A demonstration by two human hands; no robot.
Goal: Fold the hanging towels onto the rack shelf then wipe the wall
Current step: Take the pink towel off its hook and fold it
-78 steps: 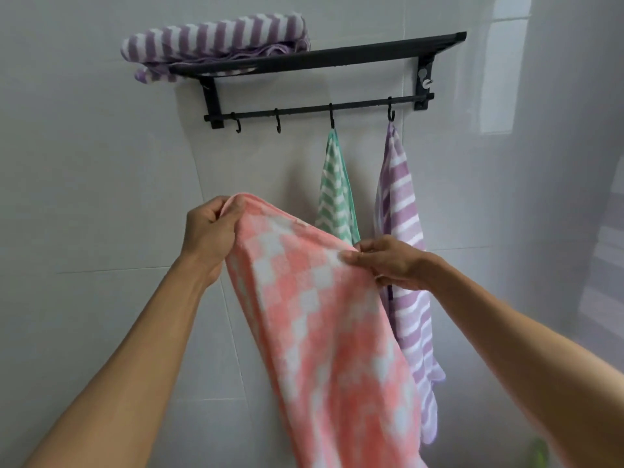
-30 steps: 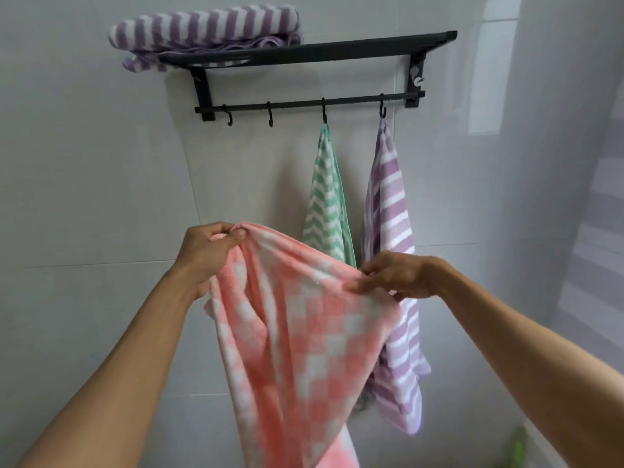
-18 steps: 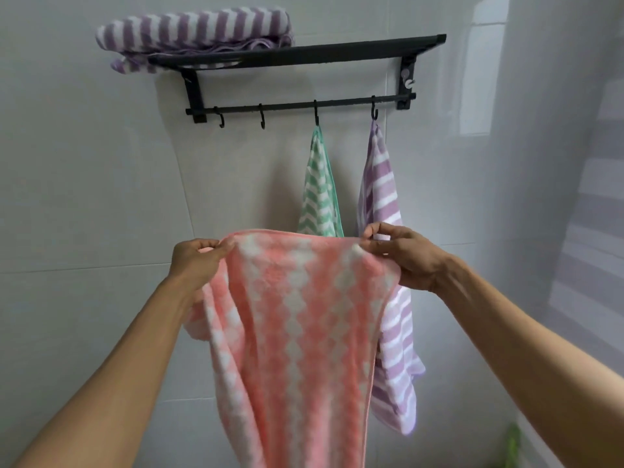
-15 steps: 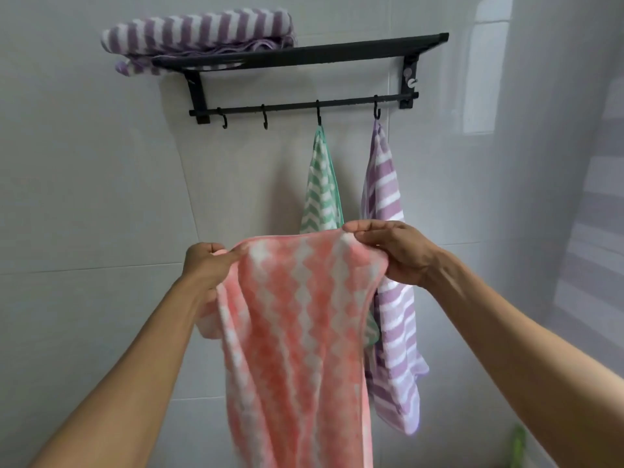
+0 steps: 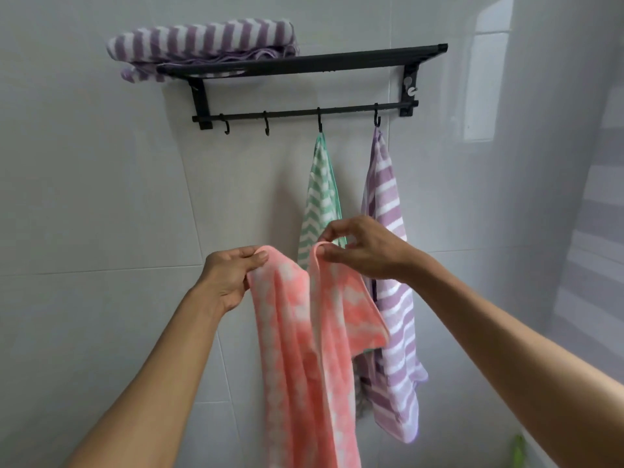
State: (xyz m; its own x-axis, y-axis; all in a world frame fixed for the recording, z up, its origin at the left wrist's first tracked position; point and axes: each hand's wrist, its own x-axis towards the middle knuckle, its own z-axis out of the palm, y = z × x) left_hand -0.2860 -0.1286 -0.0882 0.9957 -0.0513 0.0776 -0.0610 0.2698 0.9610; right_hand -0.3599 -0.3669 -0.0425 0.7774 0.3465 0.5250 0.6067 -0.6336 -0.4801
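Note:
A pink checked towel (image 5: 314, 336) hangs in front of me, doubled lengthwise. My left hand (image 5: 229, 275) pinches one top corner and my right hand (image 5: 361, 248) pinches the other, the two corners close together. Above is a black wall rack (image 5: 304, 62) with a folded purple striped towel (image 5: 202, 42) lying on the left end of its shelf. From the hook bar hang a green zigzag towel (image 5: 320, 197) and a purple striped towel (image 5: 391, 282), both partly hidden behind the pink towel and my right hand.
Two bare hooks (image 5: 246, 125) are at the left of the bar. The white tiled wall (image 5: 101, 197) is behind everything. A side wall (image 5: 574, 231) closes in on the right. A small green object (image 5: 518, 449) shows at the bottom right.
My hands have come closer together, bringing the top corners of the pink towel near each other. The towel went from spread flat to doubled lengthwise.

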